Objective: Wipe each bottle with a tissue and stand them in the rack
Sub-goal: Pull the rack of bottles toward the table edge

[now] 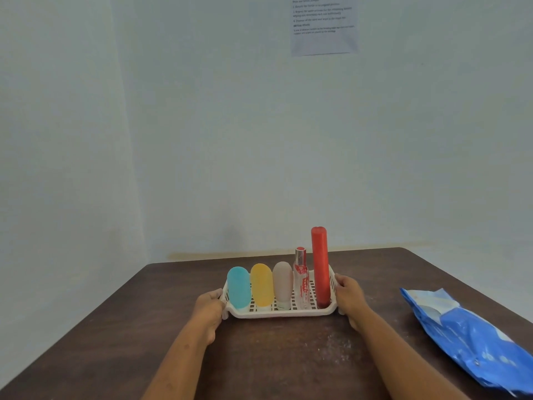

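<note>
A white slotted rack [281,312] sits on the dark brown table [274,356]. Standing upright in it, left to right, are a blue bottle [238,287], a yellow bottle [262,284], a pale pink bottle [282,284], a clear spray bottle with red print [301,280] and a tall red bottle [320,267]. My left hand [209,308] grips the rack's left end. My right hand [350,297] grips its right end.
A blue pack of wipes [473,339] lies on the table at the right, close to the edge. A printed sheet [324,24] hangs on the pale wall behind. The table's far edge runs just behind the rack.
</note>
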